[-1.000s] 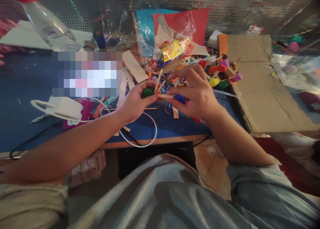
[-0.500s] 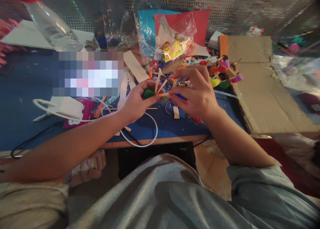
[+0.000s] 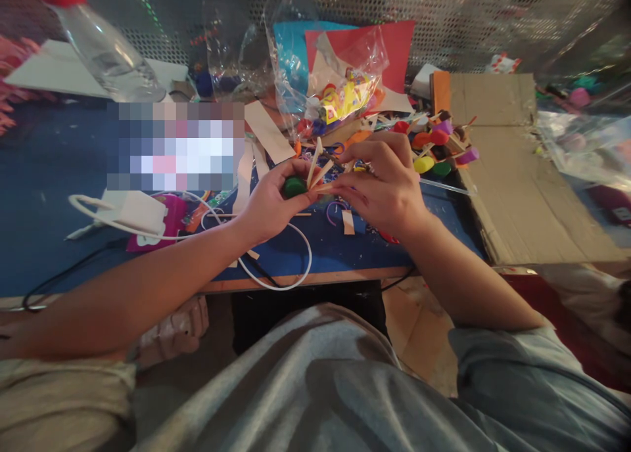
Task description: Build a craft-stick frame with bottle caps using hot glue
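Observation:
My left hand (image 3: 263, 202) is closed around a dark green rounded piece (image 3: 294, 187), with several thin pale wooden sticks (image 3: 313, 164) fanning out beside the thumb and fingertips. Two of the sticks point upward, and another lies nearly level toward the right. My right hand (image 3: 394, 186) has its fingers closed at the far end of that level stick. Its fingertips are partly hidden, so the exact grip is hard to see. Both hands are above the blue tabletop (image 3: 320, 251), near its front edge.
A pile of coloured clay-like pieces (image 3: 438, 136) lies right of the hands, beside cardboard (image 3: 532, 189). Clear plastic packaging (image 3: 345, 104) stands behind. On the left are a white charger (image 3: 135, 215), a looped white cable (image 3: 309, 255) and a bottle (image 3: 111, 58). Paper strips (image 3: 269, 133) lie about.
My right hand has shifted slightly, its fingers lying flatter along the level stick. The sticks lean a little differently. My left hand stays in nearly the same place around the green piece.

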Tool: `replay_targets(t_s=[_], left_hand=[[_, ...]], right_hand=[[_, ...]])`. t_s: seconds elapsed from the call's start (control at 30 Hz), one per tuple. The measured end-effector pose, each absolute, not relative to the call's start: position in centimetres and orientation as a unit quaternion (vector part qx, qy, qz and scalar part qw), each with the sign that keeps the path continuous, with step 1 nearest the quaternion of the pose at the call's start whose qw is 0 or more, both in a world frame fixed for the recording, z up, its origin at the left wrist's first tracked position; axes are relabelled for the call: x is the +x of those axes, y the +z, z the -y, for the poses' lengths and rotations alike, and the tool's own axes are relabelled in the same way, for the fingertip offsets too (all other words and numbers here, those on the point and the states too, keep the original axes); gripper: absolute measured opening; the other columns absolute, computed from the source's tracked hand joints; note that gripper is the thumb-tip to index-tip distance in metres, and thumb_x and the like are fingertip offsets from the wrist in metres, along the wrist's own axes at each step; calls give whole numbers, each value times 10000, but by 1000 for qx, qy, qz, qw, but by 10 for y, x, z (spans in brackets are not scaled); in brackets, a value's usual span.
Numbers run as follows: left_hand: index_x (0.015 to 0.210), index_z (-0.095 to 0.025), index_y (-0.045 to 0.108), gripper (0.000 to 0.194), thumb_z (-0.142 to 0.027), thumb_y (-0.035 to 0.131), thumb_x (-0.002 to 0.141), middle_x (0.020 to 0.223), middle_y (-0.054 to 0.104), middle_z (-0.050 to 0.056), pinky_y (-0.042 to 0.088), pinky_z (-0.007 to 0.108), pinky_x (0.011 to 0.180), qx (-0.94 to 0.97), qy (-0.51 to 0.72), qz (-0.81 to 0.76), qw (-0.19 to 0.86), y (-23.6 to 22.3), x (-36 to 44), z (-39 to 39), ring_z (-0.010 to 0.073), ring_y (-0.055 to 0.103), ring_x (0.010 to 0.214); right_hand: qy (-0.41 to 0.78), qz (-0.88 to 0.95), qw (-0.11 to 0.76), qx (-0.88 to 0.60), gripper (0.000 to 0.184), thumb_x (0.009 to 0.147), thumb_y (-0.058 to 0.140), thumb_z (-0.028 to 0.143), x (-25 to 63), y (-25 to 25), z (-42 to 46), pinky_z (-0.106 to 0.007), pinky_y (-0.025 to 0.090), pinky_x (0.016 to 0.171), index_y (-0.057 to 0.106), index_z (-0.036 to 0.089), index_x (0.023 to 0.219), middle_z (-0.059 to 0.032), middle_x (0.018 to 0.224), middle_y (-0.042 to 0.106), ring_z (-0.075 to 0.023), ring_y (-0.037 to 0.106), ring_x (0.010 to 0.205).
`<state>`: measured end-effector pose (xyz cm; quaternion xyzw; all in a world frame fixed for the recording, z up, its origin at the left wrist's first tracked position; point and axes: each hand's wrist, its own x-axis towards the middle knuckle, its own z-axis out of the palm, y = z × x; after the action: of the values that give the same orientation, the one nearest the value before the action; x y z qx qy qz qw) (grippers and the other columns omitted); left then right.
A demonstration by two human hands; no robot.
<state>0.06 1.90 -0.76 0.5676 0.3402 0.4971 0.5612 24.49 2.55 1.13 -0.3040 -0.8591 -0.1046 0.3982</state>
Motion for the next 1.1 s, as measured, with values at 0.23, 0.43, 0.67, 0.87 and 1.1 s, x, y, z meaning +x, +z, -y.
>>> replay_targets(t_s=[0.23,0.43,0.67,0.87,1.1], left_hand=[[1033,-225,768,383,-270,1003,733,1026,743,18,618,337,922,578,503,-352,537,-4,0,-17,181,689,963],[1049,-231,768,373,-244,981,743,1018,746,13,614,338,918,569,517,-345,539,-6,1,-17,185,696,971],[1042,-234,761,372,-292,996,759,1057,754,24,614,341,932,579,512,-346,532,-6,0,-17,196,697,993],[1046,-217,772,382,-311,1011,762,1047,747,30,606,321,907,608,482,-364,514,-5,-1,-16,188,686,980],[1077,-208,776,455,-417,1035,767,1075,764,40,622,299,842,596,463,-364,545,-5,1,-12,172,690,928]], right_hand=[[-94,863,382,-317,221,1038,791,480,246,15,-20,-667,618,1193,827,331,1197,-108,1426,767,-388,685,1353],[-70,862,391,-316,190,1032,790,448,247,6,-24,-747,571,1230,833,354,1191,-54,1510,719,-410,643,1428],[-94,863,395,-300,177,1040,770,449,244,6,-24,-731,579,1233,831,334,1160,-57,1500,728,-404,653,1413],[-123,846,435,-283,175,1039,760,356,241,11,-19,-701,597,1191,813,344,1205,-80,1402,767,-383,660,1364],[-120,851,430,-277,152,1036,738,291,240,11,-17,-659,635,1124,827,339,1149,-31,1180,856,-373,711,1342]])
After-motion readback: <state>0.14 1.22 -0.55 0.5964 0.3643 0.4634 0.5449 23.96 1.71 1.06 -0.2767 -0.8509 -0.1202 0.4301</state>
